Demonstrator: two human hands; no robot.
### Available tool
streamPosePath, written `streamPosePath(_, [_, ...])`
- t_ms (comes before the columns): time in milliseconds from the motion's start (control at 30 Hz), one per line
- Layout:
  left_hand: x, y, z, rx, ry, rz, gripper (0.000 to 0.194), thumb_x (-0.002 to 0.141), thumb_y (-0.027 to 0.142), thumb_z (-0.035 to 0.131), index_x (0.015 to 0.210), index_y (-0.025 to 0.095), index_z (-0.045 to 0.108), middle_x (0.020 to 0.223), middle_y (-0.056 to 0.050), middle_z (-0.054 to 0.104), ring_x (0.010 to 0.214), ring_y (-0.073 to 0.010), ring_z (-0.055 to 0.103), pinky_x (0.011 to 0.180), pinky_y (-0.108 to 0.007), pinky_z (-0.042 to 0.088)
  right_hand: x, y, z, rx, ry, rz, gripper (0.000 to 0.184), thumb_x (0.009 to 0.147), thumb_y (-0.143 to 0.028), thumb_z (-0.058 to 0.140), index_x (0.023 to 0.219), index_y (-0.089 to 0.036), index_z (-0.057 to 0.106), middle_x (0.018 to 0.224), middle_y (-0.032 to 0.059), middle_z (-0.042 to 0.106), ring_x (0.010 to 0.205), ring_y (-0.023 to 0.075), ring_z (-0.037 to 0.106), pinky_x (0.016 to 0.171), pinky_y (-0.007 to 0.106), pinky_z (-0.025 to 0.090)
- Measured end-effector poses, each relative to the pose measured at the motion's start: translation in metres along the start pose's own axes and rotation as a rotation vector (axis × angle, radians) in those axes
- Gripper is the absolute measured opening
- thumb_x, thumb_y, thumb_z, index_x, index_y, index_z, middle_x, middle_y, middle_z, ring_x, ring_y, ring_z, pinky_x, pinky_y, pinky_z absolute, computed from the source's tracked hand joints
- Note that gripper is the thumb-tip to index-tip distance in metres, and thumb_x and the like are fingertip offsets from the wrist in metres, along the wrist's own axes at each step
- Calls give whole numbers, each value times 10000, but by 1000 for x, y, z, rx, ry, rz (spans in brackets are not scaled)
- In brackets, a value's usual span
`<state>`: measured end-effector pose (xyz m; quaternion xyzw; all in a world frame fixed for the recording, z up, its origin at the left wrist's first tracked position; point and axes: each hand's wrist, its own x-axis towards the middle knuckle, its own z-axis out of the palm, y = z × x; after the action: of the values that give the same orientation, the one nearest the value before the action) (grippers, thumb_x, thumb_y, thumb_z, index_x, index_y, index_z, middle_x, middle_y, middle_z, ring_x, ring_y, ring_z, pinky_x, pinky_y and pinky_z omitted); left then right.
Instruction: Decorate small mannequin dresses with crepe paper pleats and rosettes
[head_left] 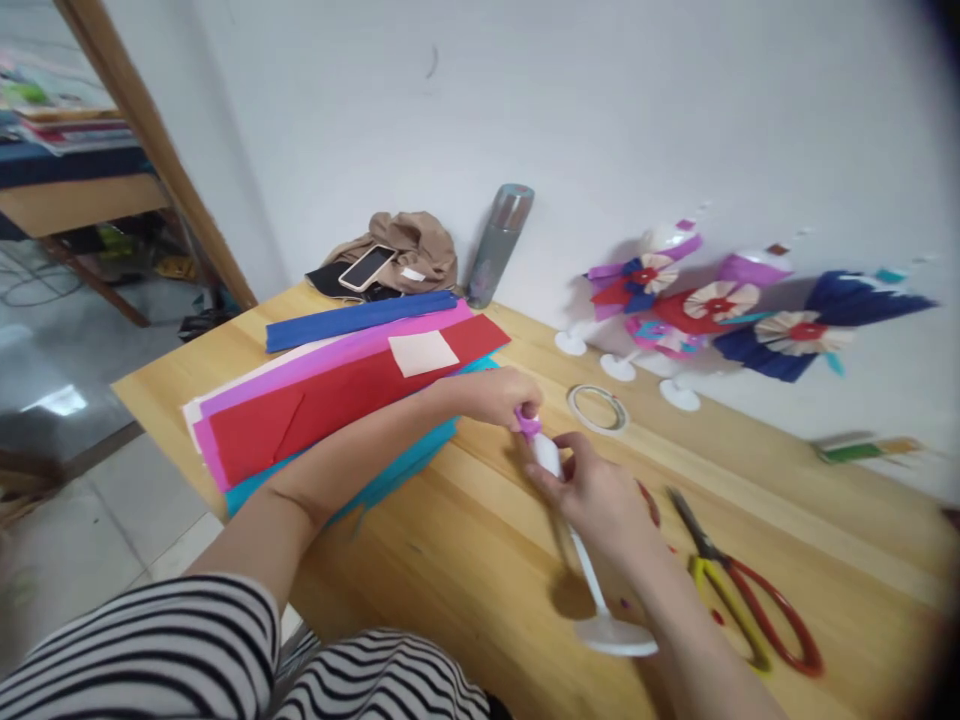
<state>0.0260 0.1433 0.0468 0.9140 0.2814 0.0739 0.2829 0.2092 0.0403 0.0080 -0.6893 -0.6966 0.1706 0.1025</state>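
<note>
My left hand (499, 395) is closed, its fingertips pinching a small piece of purple-pink crepe paper (529, 424) at the top of a white stemmed stand. My right hand (592, 490) is closed round the upper, thicker part of that white stand (589, 575), with the thumb on the near side. The stand leans a little, and its thin stem runs down to a round white base (616, 637) at the table. Part of the upper stand is hidden by my fingers. Scissors (716, 565) with yellow and red handles lie right of my right forearm.
On the wooden table (420, 560) lie red (337, 405), pink, blue (360, 320) and turquoise paper sheets, under and beyond my left arm. A tape roll (598, 409), a thermos flask (501, 245), a phone (367, 267) on a cap, and several decorated paper figures (716, 305) stand or lie near the wall.
</note>
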Motion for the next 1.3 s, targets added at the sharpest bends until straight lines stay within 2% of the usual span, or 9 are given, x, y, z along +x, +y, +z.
streamPosePath(167, [2, -8, 4, 58, 32, 19, 161, 728, 27, 620, 632, 154, 595, 671, 5, 613, 670, -133, 505, 635, -257, 341, 2, 2, -9, 127, 20, 11, 335, 859, -479, 576, 1056, -210, 607, 754, 90, 726, 682, 292, 691, 599, 337, 384])
streamPosePath(333, [2, -9, 3, 91, 95, 36, 187, 844, 104, 567, 669, 155, 611, 726, -24, 635, 710, -153, 548, 662, -257, 369, 4, 3, -11, 416, -30, 43, 371, 901, -542, 497, 1026, -213, 613, 672, 35, 676, 535, 235, 650, 535, 336, 419])
streamPosePath(567, [0, -4, -1, 74, 190, 52, 222, 984, 248, 524, 995, 180, 735, 1033, -77, 741, 977, -206, 641, 832, -277, 428, 7, 6, -9, 600, 12, 75, 385, 892, -516, 524, 1054, -186, 637, 662, 12, 635, 512, 205, 633, 500, 317, 413])
streamPosePath(733, [-1, -9, -3, 8, 246, 40, 152, 961, 253, 595, 972, 158, 715, 945, -58, 747, 872, -183, 661, 758, -249, 425, 13, 19, 3, 900, 58, 102, 407, 839, -562, 628, 986, -183, 652, 671, -6, 642, 457, 143, 575, 453, 259, 369])
streamPosePath(867, [-2, -16, -6, -21, 261, 119, 156, 961, 191, 567, 913, 175, 715, 953, -55, 750, 913, -185, 668, 808, -252, 449, 16, 17, 6, 1179, 12, 174, 405, 736, -549, 751, 890, -187, 653, 686, 4, 674, 438, 101, 534, 421, 218, 364])
streamPosePath(967, [-2, -17, -9, 4, 289, 139, 149, 959, 178, 569, 911, 165, 710, 957, -65, 732, 917, -186, 653, 813, -262, 450, 15, 12, 4, 1294, -19, 201, 383, 694, -502, 807, 859, -185, 670, 723, 24, 704, 438, 90, 539, 395, 199, 372])
streamPosePath(1067, [-2, -14, -11, 27, 323, 137, 87, 898, 224, 688, 932, 144, 697, 928, -65, 676, 877, -181, 618, 790, -265, 449, 14, 9, 1, 1354, -67, 218, 332, 714, -454, 821, 836, -180, 678, 721, 31, 718, 432, 80, 548, 390, 179, 396])
streamPosePath(1167, [-2, -12, -12, -29, 335, 138, 174, 805, 247, 790, 891, 145, 677, 921, -44, 628, 856, -171, 590, 792, -266, 460, 13, 9, 0, 1407, -129, 249, 276, 754, -402, 807, 830, -169, 681, 735, 55, 740, 426, 80, 553, 379, 171, 412])
streamPosePath(1300, [0, -22, -12, -129, 368, 124, 121, 813, 201, 760, 903, 147, 700, 984, -60, 653, 842, -159, 596, 829, -288, 482, 14, 13, 1, 1510, -183, 288, 206, 815, -349, 760, 847, -157, 694, 698, 75, 739, 422, 95, 550, 373, 178, 445])
